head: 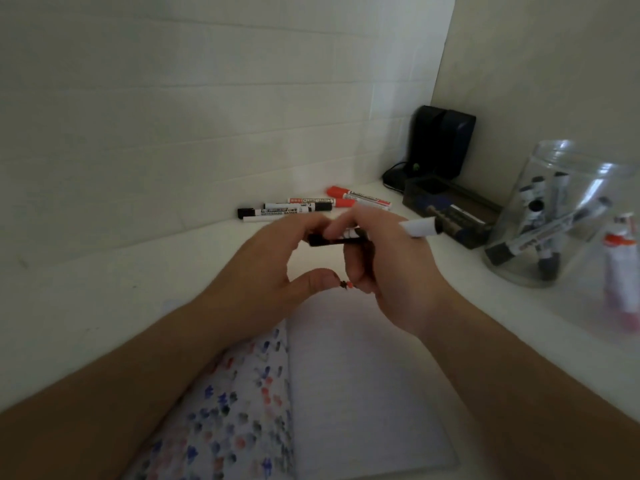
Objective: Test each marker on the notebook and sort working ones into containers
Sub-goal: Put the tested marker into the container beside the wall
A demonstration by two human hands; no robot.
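Head view looks down on both hands raised together above an open notebook (363, 393). The left hand (263, 268) pinches the black cap end of a black-capped whiteboard marker (346, 239) between fingertips, thumb curled below and apart from it. The right hand (388, 271) wraps its fingers round the same marker's white barrel, whose far end pokes out past the knuckles toward the right. The marker lies roughly level between the two grips, above the notebook's top edge.

Four markers lie loose near the wall: two black-capped whiteboard markers (277, 212) side by side and two red markers (360, 197) just behind them. A clear plastic jar (554, 216) at right holds several black-capped markers standing tilted; the exact count is unclear. A second clear container (623, 271) at the frame's right edge holds at least one red marker, blurred. A dark tray (450, 213) sits between the jar and the loose markers, with a black box (440, 143) behind it in the corner.

The notebook's left page is covered with small blue, red and black test marks; the right page is blank. Everything rests on a white desk (138, 271) against a white wall.
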